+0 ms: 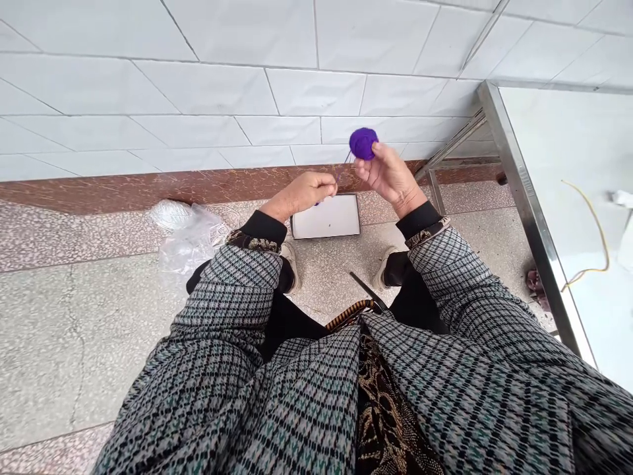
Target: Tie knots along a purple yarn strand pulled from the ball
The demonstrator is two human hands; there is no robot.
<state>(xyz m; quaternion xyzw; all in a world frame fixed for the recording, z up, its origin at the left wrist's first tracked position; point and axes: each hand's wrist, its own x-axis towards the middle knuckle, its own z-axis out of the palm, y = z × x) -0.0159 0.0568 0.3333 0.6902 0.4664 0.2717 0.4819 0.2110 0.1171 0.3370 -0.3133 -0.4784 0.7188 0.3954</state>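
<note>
A small ball of purple yarn (pixel 362 143) is pinched between the thumb and fingers of my right hand (pixel 390 173), raised in front of the tiled wall. From the ball a purple strand (pixel 346 160) runs down to my left hand (pixel 309 193), whose fingers are closed on it. A bit of purple shows just under the left fingers. Below the hands a shallow white box (pixel 326 219) with a dark rim lies on the floor between my shoes. Scissors (pixel 366 290) and an orange-and-black striped item (pixel 350 314) rest at my lap, partly hidden by my jacket.
To the left on the floor are a ball of white yarn (pixel 171 214) and a clear plastic bag (pixel 190 244). A metal-framed table (pixel 531 204) stands at the right, with a yellow cord (pixel 603 244) on its top. The white tiled wall (pixel 297 92) rises ahead.
</note>
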